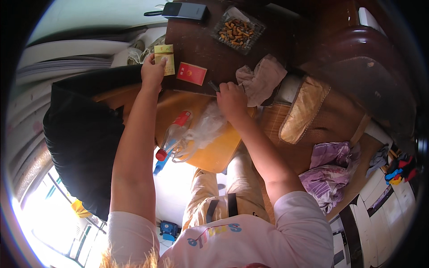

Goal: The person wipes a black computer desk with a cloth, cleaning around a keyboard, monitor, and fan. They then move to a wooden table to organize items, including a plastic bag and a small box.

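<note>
My left hand grips a yellow cigarette pack at the left edge of the dark brown table, with the thumb across its front. A red cigarette pack lies flat between my two hands. At the table's front edge, my right hand has its fingers closed around one end of a small dark, partly clear object, perhaps a lighter. The hand hides the rest of it. Just right of that hand lies a crumpled pinkish-brown cloth.
A glass ashtray full of cigarette butts and a grey-black device with a strap stand farther back. Below the table edge, a yellow-orange stool bears a clear plastic bag and a plastic bottle with a red cap.
</note>
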The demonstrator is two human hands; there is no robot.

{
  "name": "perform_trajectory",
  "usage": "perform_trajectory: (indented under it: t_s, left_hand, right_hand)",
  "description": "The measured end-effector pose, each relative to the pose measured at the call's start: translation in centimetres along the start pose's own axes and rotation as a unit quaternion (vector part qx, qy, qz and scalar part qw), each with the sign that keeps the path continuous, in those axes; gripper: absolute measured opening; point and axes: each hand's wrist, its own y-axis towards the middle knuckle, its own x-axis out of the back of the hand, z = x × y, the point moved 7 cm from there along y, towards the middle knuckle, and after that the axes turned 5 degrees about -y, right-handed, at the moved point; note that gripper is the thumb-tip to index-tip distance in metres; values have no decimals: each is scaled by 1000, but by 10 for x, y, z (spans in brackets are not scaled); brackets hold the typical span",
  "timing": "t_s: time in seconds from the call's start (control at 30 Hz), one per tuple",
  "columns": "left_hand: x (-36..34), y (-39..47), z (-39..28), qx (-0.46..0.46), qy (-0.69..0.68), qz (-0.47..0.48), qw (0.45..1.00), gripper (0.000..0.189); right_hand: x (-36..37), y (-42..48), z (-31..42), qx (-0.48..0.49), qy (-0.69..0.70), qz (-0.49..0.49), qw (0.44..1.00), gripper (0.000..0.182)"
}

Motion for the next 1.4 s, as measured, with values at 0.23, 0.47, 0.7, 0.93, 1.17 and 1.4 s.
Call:
perform_trajectory:
  t_s: [0.23, 0.47, 0.7, 0.93, 1.17, 1.4]
  left_hand:
    - [4, 13, 35, 13, 102, 34, 994, 34]
    - [4, -11, 5, -125, 380, -128, 907, 42]
    - [-110, -52, -41, 55, -58, 107, 991, 42]
    - [-197, -66, -21, 240, -187, 204, 931, 32]
    - [-205, -48, -17, 222, -119, 194, 948, 31]
    - [-201, -50, -24, 187, -103, 139, 967, 33]
  right_hand:
    - [27, 0, 3, 36, 53, -28, 998, 20]
    - [71, 3, -51, -114, -20, -122, 986, 53]
    - [64, 6, -66, -141, -6, -178, 974, 49]
    - [65, 0, -83, -78, 39, -245, 965, 28]
    - [63, -3, -93, -68, 66, -248, 964, 26]
    - [65, -8, -106, -76, 122, -227, 963, 35]
